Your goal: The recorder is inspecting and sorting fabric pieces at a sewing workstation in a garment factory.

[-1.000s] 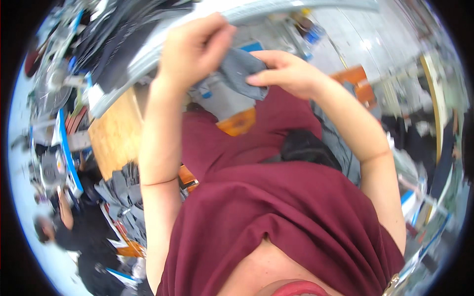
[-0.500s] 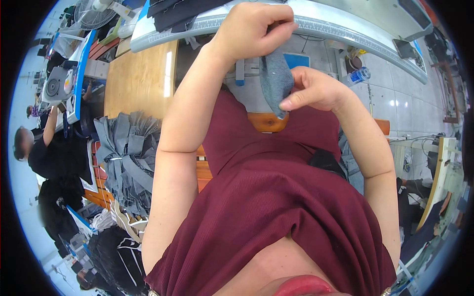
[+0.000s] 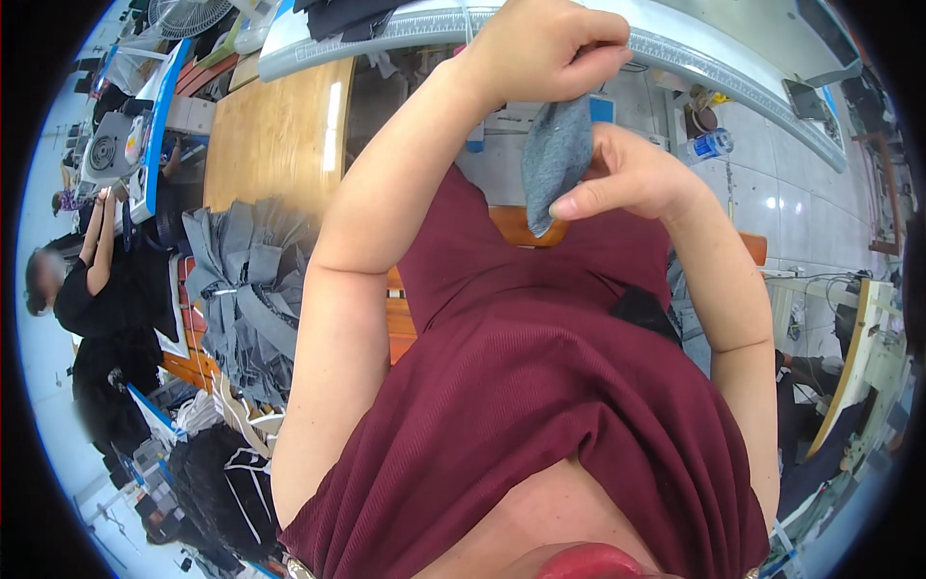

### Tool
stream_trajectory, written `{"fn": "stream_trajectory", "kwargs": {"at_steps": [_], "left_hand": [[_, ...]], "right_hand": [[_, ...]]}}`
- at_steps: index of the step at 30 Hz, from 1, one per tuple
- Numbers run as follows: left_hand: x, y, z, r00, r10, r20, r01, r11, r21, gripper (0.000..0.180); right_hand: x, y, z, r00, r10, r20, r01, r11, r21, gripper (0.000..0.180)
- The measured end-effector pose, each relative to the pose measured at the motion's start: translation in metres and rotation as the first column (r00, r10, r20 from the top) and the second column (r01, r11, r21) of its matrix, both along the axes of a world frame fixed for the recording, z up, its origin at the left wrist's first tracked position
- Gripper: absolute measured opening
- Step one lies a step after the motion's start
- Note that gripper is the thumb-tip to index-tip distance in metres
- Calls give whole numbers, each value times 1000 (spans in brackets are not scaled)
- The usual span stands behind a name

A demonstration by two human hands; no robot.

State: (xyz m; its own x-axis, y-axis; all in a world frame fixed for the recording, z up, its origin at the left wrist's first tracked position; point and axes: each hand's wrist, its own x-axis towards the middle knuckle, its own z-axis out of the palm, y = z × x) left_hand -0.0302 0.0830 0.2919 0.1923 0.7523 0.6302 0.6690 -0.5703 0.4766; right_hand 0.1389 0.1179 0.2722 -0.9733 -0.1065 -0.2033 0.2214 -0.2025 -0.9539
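A small piece of blue-grey denim (image 3: 557,159) hangs between my hands, narrowing to a point at its lower end. My left hand (image 3: 555,53) is closed on its upper end, fingers curled and thumb pressed in. Lower down, my right hand (image 3: 632,179) pinches the piece's right side, with the thumb lying near the pointed tip and the other fingers behind the cloth. Both hands are in front of the table's ruler-marked edge (image 3: 424,37), above my lap. What the left fingertips grip is partly hidden by the hand.
Bundled denim strips (image 3: 246,299) lie to my left, beside a wooden board (image 3: 275,135). Dark cloth (image 3: 347,19) sits on the table at the far left. A plastic bottle (image 3: 709,145) stands beyond my right hand. Another person (image 3: 106,280) works at the left.
My left hand has moved right and slightly up, and the denim's upper end has shifted right with it. My right hand has hardly moved. At the left, the other person's arms have shifted.
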Motion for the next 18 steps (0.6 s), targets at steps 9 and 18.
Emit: {"fn": "stream_trajectory", "kwargs": {"at_steps": [9,18], "left_hand": [[-2,-4,-12,999,-23,-43,24,1000,18,15],[-6,1,-30,995,8,-99,-6,1000,16,11]], "right_hand": [[3,-8,-3,999,-34,-12,33,998,-44,23],[7,-4,-9,1000,19,-5,-19,999,38,23]]}}
